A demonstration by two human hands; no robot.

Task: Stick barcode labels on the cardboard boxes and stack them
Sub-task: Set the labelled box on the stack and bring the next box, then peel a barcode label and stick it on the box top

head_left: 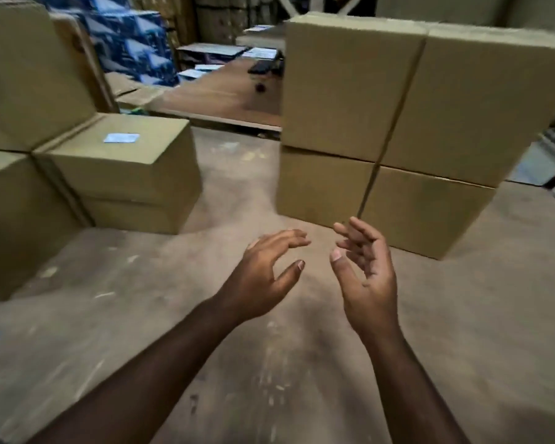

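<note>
Both hands, left hand (pixel 263 277) and right hand (pixel 366 277), are held spread and empty above the floor (pixel 141 315), near stacked boxes (pixel 388 139); one label (pixel 121 138) is stuck on a box top (pixel 125 174).

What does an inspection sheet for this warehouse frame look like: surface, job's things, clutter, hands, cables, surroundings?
Surface: scuffed, dusty concrete floor.
Job's things: two-by-two stack of plain brown cardboard boxes ahead; lower brown cardboard box at left with a small pale rectangular label on its top; more brown boxes at far left.
Clutter: loose white papers and a dark object, too blurred to identify, on the brown wooden table behind.
Hands: left hand and right hand both open, holding nothing, above the floor.
Cables: nothing seen.
Surroundings: blue-and-white printed cartons stacked at the back.
</note>
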